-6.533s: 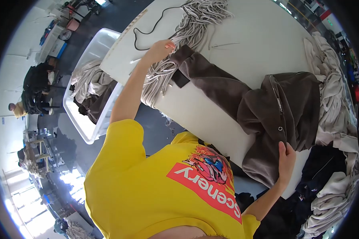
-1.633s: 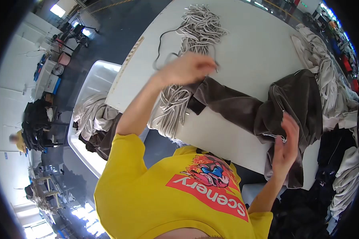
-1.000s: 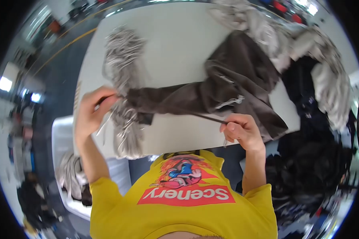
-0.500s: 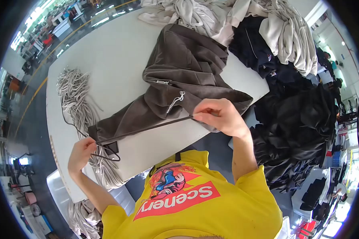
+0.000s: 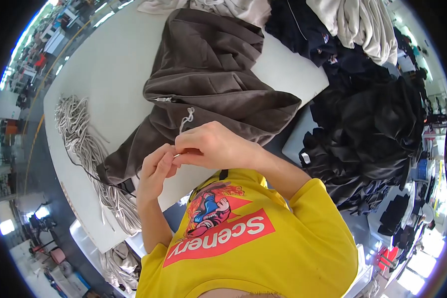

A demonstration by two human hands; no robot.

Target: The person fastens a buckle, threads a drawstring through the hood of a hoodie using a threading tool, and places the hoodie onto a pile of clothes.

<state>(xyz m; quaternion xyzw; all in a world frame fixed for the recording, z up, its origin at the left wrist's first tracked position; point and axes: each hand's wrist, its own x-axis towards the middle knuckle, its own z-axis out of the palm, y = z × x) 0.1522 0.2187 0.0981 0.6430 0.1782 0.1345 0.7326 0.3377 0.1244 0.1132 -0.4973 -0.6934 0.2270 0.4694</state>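
My left hand [image 5: 156, 171] and my right hand [image 5: 213, 146] meet in front of my chest, both pinched closed. Between their fingertips a thin light-coloured piece [image 5: 176, 155] shows; the fingers cover most of it. A dark cord [image 5: 87, 171] runs from the left side of the table toward my left hand, its end hidden there. Just beyond the hands lies a dark grey-brown garment [image 5: 208, 64] with a metal zip pull [image 5: 164, 100]. From it a knotted white string [image 5: 187, 118] sticks out above my right hand.
A bundle of light grey cords [image 5: 84, 129] lies along the left of the white table [image 5: 111, 59]. Pale garments [image 5: 352, 25] and navy ones [image 5: 298, 32] lie at the far side. Black garments [image 5: 367, 129] are heaped at the right.
My hands were apart with the dark cord stretched between them; now they are together. The left moved right and the right moved left. The view has shifted, so the garment appears further up and left.
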